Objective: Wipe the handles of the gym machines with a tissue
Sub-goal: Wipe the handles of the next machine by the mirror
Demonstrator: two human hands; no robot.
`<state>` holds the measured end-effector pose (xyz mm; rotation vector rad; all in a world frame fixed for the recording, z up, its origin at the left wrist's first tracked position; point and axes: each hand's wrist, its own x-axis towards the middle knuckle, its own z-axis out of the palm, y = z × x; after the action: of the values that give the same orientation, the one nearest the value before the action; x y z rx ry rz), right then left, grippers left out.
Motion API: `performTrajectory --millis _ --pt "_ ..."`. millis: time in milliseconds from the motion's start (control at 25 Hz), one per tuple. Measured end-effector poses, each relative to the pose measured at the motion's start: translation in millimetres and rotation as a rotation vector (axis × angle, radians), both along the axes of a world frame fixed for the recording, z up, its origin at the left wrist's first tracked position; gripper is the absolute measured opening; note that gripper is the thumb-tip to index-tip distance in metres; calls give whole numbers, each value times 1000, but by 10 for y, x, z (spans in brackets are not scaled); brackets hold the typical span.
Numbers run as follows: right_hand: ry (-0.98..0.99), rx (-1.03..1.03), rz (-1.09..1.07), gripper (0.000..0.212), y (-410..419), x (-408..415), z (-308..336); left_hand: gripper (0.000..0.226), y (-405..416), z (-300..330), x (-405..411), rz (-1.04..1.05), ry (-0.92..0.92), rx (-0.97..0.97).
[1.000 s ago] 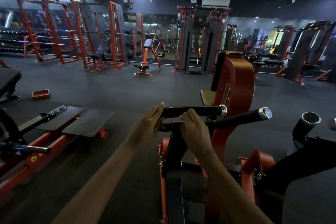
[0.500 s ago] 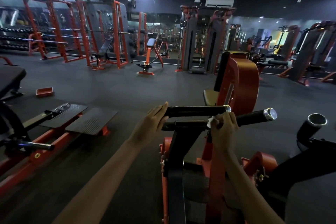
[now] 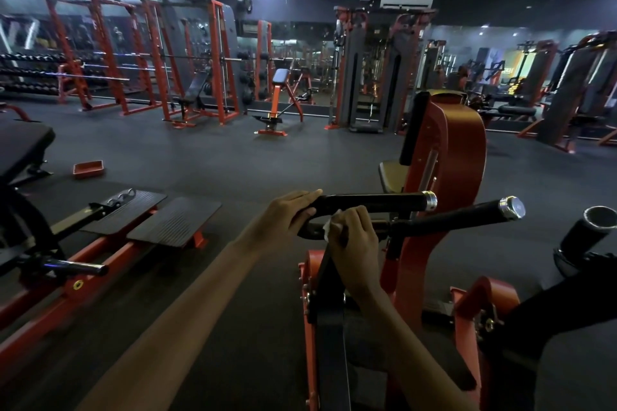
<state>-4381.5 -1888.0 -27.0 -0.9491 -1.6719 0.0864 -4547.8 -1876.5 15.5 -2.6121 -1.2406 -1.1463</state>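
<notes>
The upper handle [image 3: 374, 202] lies just behind the lower handle [image 3: 450, 221]. Left of the upper handle sit the footplates [image 3: 150, 217]; beyond them a tray [image 3: 88, 168] lies on the floor [image 3: 233, 157].

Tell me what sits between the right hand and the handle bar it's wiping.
A crumpled white tissue, pinched by the right hand against the lower black bar. The head view shows only its left edge; the left hand holds the upper handle.
</notes>
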Motion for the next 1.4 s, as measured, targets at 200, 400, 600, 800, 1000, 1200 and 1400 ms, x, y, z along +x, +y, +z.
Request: performTrajectory --millis 200,400,600,800,1000,1200,1400 --pt "25 -3 -12 7 13 50 -32 43 64 23 -67 -49 12 -18" --pt "-29 29 -13 6 -82 -158 -16 42 105 30 -137 -125 20 -18" --pt "21 -13 -117 4 -156 -80 -110 42 121 73 -156 -161 -2 6" --pt "85 -51 -168 6 -285 -5 -153 41 143 114 -193 -197 8 19" --pt "359 -242 -124 10 -301 -258 -115 41 146 147 -206 -224 18 2" --pt "343 -143 -104 9 -330 -257 -122 42 197 167 -237 -254 54 13" --pt "341 8 -149 12 -118 -46 372 35 333 246 -320 -345 53 -31"
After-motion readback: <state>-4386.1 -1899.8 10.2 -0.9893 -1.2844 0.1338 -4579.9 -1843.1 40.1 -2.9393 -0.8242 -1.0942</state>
